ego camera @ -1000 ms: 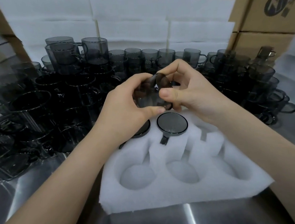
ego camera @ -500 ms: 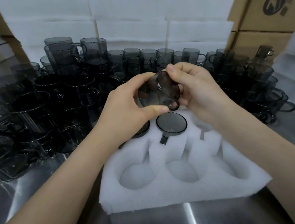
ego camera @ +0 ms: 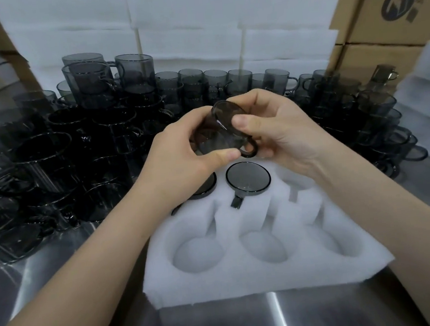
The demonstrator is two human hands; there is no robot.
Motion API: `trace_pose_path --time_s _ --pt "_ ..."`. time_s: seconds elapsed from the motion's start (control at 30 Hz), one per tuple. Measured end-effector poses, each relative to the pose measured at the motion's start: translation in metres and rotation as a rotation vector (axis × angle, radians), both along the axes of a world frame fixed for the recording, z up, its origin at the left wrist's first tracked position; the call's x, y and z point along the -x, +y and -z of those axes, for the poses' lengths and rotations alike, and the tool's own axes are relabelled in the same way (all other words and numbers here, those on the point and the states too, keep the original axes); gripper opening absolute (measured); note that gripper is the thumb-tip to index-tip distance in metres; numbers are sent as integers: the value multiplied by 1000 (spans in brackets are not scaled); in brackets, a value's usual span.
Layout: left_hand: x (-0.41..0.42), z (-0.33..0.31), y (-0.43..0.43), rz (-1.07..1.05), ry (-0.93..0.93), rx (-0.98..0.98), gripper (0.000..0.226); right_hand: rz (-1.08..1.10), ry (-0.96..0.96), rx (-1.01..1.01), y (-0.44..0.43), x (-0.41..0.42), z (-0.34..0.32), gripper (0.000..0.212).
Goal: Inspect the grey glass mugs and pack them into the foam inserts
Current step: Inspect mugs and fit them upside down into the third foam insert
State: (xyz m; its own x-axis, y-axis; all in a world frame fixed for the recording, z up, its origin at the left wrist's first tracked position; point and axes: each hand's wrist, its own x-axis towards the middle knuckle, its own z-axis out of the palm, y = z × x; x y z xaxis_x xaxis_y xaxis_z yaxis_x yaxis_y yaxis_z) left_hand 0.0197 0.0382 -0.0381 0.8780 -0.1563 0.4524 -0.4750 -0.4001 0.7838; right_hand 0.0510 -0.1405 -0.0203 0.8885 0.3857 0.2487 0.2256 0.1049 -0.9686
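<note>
Both hands hold one grey glass mug [ego camera: 219,134] tilted above the back row of the white foam insert [ego camera: 264,277]. My left hand [ego camera: 182,155] grips its left side, thumb under the body. My right hand [ego camera: 280,129] pinches its base with the thumb on top, and the mug's handle points down to the right. Two mugs sit upside down in back pockets of the insert: one in the middle [ego camera: 248,177], one at the left [ego camera: 204,188] partly hidden by my left wrist. The three front pockets hold nothing.
A dense crowd of loose grey mugs [ego camera: 84,147] covers the steel table [ego camera: 221,324] to the left, behind and right [ego camera: 374,114]. White foam sheets [ego camera: 198,33] lean against cardboard boxes [ego camera: 389,7] at the back.
The held mug has been turned in my hands; its round base now faces up toward me and the handle has swung down to the right. My right thumb has moved onto the base.
</note>
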Motion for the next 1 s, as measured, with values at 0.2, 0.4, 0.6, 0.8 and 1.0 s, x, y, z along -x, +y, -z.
trace_pose_path --time_s 0.2,0.4,0.6,0.8,1.0 --pt "3 -3 -4 -14 -36 -100 61 298 -105 27 11 1 1 27" --pt "1 -1 -1 -47 10 94 49 222 -23 -10 6 -3 2 16" --pt "0 2 0 -63 -3 128 50 111 -41 172 7 -2 2 31" --pt "0 2 3 -112 -43 72 74 110 -221 305 9 3 4 35" --pt "2 -1 1 -96 -71 28 75 147 -300 376 9 4 3 37"
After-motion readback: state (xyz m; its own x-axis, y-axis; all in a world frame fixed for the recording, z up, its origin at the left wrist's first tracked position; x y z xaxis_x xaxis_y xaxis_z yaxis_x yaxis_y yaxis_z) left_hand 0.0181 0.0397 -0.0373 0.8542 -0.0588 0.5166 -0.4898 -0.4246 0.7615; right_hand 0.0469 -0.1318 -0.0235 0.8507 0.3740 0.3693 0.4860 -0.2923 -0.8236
